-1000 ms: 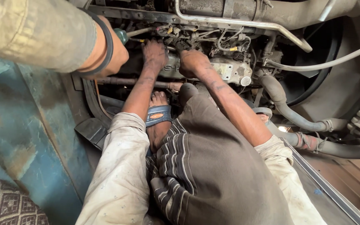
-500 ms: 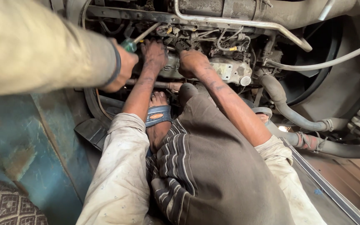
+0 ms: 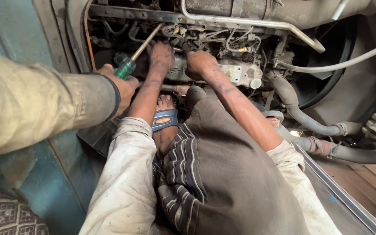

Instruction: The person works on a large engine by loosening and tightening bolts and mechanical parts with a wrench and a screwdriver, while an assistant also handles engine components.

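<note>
Left hand and right hand press on the pump, far centre in the engine bay. Their fingers curl out of sight, so I cannot tell the grip. A co-worker's hand works a screwdriver just left; the wrists are best held steady, clear of its shaft.

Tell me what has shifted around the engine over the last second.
The co-worker's hand holding the green-handled screwdriver drew back, lower in view, baring the shaft, which slants up into the engine. The person's left hand and right hand stayed on the engine, and the sandalled foot did not move.
</note>
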